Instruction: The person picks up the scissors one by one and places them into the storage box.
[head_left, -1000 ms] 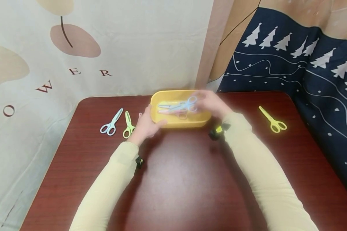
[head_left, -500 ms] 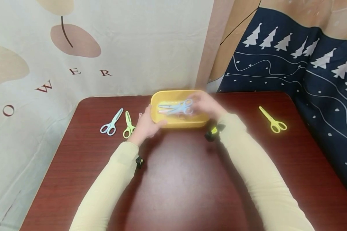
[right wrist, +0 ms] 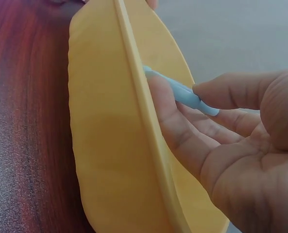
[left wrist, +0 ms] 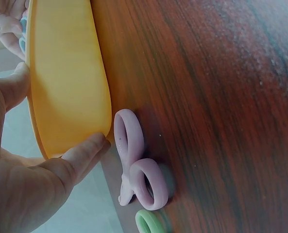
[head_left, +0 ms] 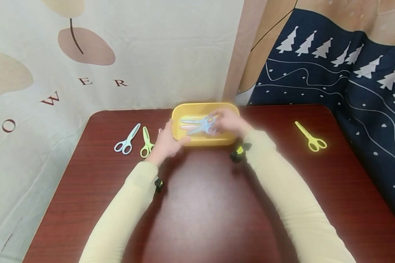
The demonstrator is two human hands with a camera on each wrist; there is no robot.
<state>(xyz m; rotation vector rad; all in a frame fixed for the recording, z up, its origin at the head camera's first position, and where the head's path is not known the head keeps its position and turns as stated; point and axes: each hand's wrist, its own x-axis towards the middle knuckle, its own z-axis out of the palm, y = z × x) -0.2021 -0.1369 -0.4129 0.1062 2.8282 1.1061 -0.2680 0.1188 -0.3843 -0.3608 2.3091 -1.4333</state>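
Note:
My right hand (head_left: 231, 122) pinches a pair of light-blue scissors (right wrist: 183, 95) by the handle, thumb against fingers, inside the yellow plastic box (head_left: 205, 142). Their blades point left. Beside them in the box lie another light-blue pair and a pink pair (head_left: 188, 127), partly covered. My left hand (head_left: 166, 143) grips the box's left end, with the thumb (left wrist: 18, 85) at the rim and the fingers around the corner. Just outside that end lie pink scissors (left wrist: 127, 170), mostly hidden behind the hand in the head view.
Left of the box on the dark red-brown table (head_left: 191, 204) lie light-blue scissors (head_left: 130, 137) and green scissors (head_left: 146, 136). Yellow scissors (head_left: 305, 132) lie at the right. A pale printed cloth (head_left: 171, 54) and a navy tree-patterned cloth (head_left: 293, 73) hang behind the table.
My right hand has moved left and slightly down into the box with the light-blue scissors, which now overlap the pink pair more. The left hand keeps its place on the box.

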